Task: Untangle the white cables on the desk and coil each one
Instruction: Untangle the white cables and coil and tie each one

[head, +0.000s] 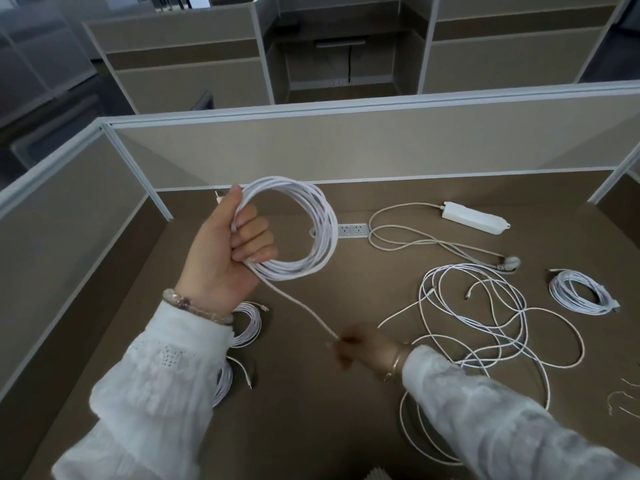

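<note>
Coil nearly wound, tail end pinched: the loops could spill or the free end could flick loose.

The left hand (227, 252) is raised above the brown desk top (311, 427), its fingers curled round one side of a round coil of thin white cable (304, 223). A single straight tail (298, 303) runs down from it to the right hand (356, 348), which is blurred but appears to pinch the tail close to its end. If the left fingers relax while the last turn goes on, the stacked loops will likely slide apart. A slack tail could also drop across the loose tangle of white cable (485, 323) just right of that hand and snag. Finished small white coils lie by the left sleeve (247, 323) and far right (578, 291); a white power strip (474, 218) with its cord lies behind, uncoiled.
</note>
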A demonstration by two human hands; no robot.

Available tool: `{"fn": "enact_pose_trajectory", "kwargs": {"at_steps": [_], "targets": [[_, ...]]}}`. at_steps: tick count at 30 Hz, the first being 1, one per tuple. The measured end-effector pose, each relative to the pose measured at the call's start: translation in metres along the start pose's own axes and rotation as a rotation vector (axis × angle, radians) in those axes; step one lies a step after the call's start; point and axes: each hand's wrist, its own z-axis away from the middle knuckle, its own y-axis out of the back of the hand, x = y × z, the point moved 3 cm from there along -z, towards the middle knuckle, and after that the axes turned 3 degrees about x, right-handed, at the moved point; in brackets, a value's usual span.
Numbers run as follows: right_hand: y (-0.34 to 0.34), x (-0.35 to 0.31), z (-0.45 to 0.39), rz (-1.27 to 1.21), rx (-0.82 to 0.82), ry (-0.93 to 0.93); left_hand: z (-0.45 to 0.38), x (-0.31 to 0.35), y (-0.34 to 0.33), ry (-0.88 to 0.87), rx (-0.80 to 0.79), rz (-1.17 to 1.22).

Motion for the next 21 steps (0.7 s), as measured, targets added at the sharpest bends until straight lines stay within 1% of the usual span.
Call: {"fn": "enact_pose_trajectory", "kwargs": {"at_steps": [1,5,7,8,11,13,15,16,19,21], "targets": [[0.011,0.010,-0.001,-0.026,0.022,-0.028,0.002,0.004,0.005,-0.011,0.010,-0.018],[0.061,0.036,0.004,0.010,0.153,-0.182,0.007,0.012,0.023,-0.007,0.045,-0.084],[0.085,0.042,0.009,-0.041,0.187,-0.209,0.008,0.014,0.031,0.004,0.072,-0.113],[0.094,0.044,0.011,-0.118,0.180,-0.203,0.008,0.015,0.035,0.004,0.097,-0.134],[0.118,0.039,0.018,-0.593,0.171,-0.178,0.007,0.016,0.047,-0.013,0.186,-0.208],[0.131,0.027,0.021,-0.865,0.158,-0.161,0.005,0.012,0.055,-0.016,0.245,-0.253],[0.139,0.009,0.022,-1.052,0.142,-0.143,0.002,0.006,0.061,-0.003,0.270,-0.286],[0.143,-0.004,0.023,-1.071,0.150,-0.115,0.000,0.001,0.062,0.007,0.271,-0.300],[0.150,-0.042,0.024,-0.988,0.281,0.040,-0.002,-0.011,0.059,0.040,0.262,-0.342],[0.148,-0.065,0.027,-0.951,0.316,0.146,-0.004,-0.019,0.053,0.049,0.257,-0.370]]}}
